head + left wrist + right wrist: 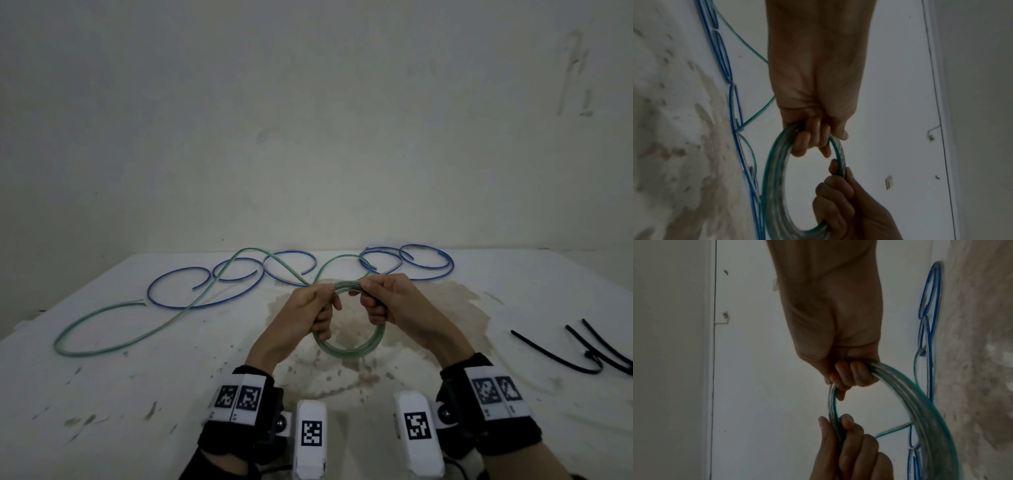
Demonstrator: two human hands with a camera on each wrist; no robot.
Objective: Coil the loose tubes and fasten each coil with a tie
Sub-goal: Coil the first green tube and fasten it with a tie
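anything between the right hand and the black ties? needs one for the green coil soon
Nothing visible. The black ties lie on bare table to the right of the right hand, which, with the left hand, grips the green coil; it must let go first.

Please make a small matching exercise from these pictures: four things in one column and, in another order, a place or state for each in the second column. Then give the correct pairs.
Things
1. green tube coil
2. blue tube
3. black ties
4. loose end of the green tube

Places or states
A. lying on the table at the far right
B. held up by both the left hand and the right hand
C. trailing over the table to the left
D. spread in loops along the far edge of the table

Pairs: 1-B, 2-D, 3-A, 4-C
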